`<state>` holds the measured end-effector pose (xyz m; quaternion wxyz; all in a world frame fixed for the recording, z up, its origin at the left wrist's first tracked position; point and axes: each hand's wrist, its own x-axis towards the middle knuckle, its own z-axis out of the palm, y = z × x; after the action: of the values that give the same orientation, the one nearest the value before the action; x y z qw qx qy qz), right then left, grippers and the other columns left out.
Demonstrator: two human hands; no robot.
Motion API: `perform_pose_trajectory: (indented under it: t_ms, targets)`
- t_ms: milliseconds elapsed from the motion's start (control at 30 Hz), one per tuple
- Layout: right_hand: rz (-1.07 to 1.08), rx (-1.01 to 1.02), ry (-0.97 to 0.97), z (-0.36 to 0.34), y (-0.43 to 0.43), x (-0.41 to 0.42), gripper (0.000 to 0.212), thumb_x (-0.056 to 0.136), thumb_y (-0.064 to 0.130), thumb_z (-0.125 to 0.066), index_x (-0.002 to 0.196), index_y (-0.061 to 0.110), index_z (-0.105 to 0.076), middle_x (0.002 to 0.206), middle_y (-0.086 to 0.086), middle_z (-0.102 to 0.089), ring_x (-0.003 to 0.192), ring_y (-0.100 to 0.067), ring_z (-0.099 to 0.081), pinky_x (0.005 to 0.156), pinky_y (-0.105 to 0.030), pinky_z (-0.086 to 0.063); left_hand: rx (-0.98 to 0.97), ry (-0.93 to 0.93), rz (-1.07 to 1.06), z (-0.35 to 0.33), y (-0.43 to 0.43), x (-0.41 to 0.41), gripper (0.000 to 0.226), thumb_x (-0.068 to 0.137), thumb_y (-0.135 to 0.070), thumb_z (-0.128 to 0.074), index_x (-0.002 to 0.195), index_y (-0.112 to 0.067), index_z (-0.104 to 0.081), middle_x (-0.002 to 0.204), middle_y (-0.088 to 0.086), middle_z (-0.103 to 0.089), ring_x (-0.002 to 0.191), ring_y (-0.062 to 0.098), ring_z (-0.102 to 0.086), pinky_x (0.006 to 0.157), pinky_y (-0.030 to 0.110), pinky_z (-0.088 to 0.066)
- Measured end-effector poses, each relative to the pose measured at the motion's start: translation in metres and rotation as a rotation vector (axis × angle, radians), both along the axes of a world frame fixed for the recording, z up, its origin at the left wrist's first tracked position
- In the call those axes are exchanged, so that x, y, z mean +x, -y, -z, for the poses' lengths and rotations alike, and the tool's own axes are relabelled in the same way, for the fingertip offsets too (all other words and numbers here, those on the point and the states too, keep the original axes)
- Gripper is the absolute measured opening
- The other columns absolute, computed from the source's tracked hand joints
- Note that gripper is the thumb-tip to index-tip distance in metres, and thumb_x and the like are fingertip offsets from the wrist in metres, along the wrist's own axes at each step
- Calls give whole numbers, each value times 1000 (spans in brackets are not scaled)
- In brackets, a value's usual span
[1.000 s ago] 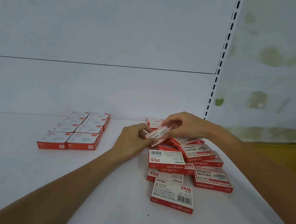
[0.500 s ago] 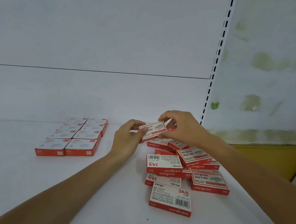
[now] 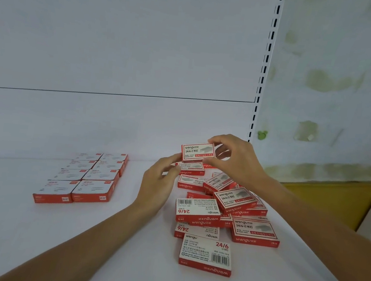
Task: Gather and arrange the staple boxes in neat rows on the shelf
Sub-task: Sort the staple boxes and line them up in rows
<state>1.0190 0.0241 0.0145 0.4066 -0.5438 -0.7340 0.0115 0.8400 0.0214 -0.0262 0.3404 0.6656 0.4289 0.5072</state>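
Hands meet above the white shelf point(image 3: 77, 243) in the head camera, both on one staple box point(image 3: 197, 152) lifted clear of the heap. The right hand point(image 3: 235, 161) pinches the box's right end, one digit over the top corner and one under it, the other fingers curled behind. The left hand point(image 3: 160, 179) holds the left end with bent fingertips. The box faces the camera, nearly level. Its white face with a red border reads "wengu" and "24/6" followed by Chinese characters; the red strip below is too small to read.

Just under it a loose pile point(image 3: 218, 208) of like boxes lies jumbled on the shelf's right half, some overlapping, some upside down to the camera. One shows a barcode, and the nearest box point(image 3: 206, 254) reads "wengu" and "24/6" in red.

Well apart to the left, an arranged block point(image 3: 87, 175) of the same boxes lies flat in two columns of four, sides touching, its print blurred. A slotted upright point(image 3: 265, 64) edges the back panel.
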Motion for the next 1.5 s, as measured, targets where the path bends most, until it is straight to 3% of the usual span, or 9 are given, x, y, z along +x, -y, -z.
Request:
perform_pose_trajectory:
  t_ms: [200, 433, 600, 700, 867, 967, 1167, 1333, 1500]
  targets:
    - [10, -3, -3, -2, -4, 3, 44, 73, 26, -76, 113, 13, -62, 104, 3, -63, 71, 4, -56, 66, 1, -44, 32, -88, 28, -2, 0, 2, 36, 97, -24, -40, 132, -31, -45, 116, -20, -44, 88, -13, -45, 68, -6, -35]
    - [92, -61, -12, -6, -21, 16, 43, 75, 25, -75, 114, 11, -62, 108, -3, -65, 76, -4, -57, 61, -2, -42, 15, -352, 103, 6, -6, 3, 42, 98, -30, -35, 140, -28, -33, 143, -7, -42, 127, 10, -41, 108, 26, -31]
    - [229, -359, 41, 7, -32, 46, 46, 75, 25, -75, 115, 6, -62, 114, -9, -65, 96, -18, -60, 82, -21, -43, 129, -465, 122, 8, -10, 2, 29, 98, -22, -38, 111, -14, -64, 121, -1, -60, 88, -12, -46, 75, -9, -25]
    - [292, -539, 127, 16, -34, 55, 39, 82, 28, -69, 114, 7, -64, 121, -9, -63, 109, -22, -58, 91, -27, -43, 118, -467, 98, 8, -11, 2, 31, 98, -24, -38, 108, -12, -65, 118, -2, -61, 88, -7, -46, 73, -7, -28]
    - [249, -563, 100, 15, -37, 52, 35, 84, 26, -67, 114, 10, -66, 123, -8, -63, 114, -21, -56, 91, -25, -40, 55, -565, 83, 10, -14, 4, 31, 96, -25, -43, 120, -15, -60, 132, 0, -53, 116, 11, -49, 90, 14, -32]
    - [241, -532, 104, 14, -43, 45, 34, 80, 27, -71, 109, 9, -68, 120, -7, -64, 113, -20, -56, 92, -26, -41, 44, -577, 71, 8, -13, 5, 32, 94, -24, -47, 124, -16, -58, 137, -1, -49, 119, 11, -48, 89, 11, -30]
    - [239, -500, 84, 18, -55, 30, 27, 76, 23, -74, 96, 5, -72, 100, -9, -71, 82, -13, -60, 65, -18, -43, 72, -555, 81, 6, -11, 5, 31, 95, -21, -47, 123, -16, -59, 135, -2, -51, 106, 0, -44, 73, -4, -27]
    - [252, -513, 75, 18, -59, 29, 26, 76, 22, -74, 94, 4, -72, 104, -9, -70, 89, -16, -60, 63, -19, -43, 60, -566, 46, 8, -11, 4, 32, 94, -22, -48, 122, -15, -60, 135, 0, -51, 119, 12, -49, 86, 8, -30]
    - [207, -520, 96, 20, -52, 30, 27, 82, 28, -68, 101, 9, -68, 118, -7, -64, 106, -20, -59, 78, -23, -41, 103, -489, 26, 5, -8, 4, 30, 96, -26, -45, 110, -12, -67, 111, -8, -59, 85, -4, -51, 70, -2, -33]
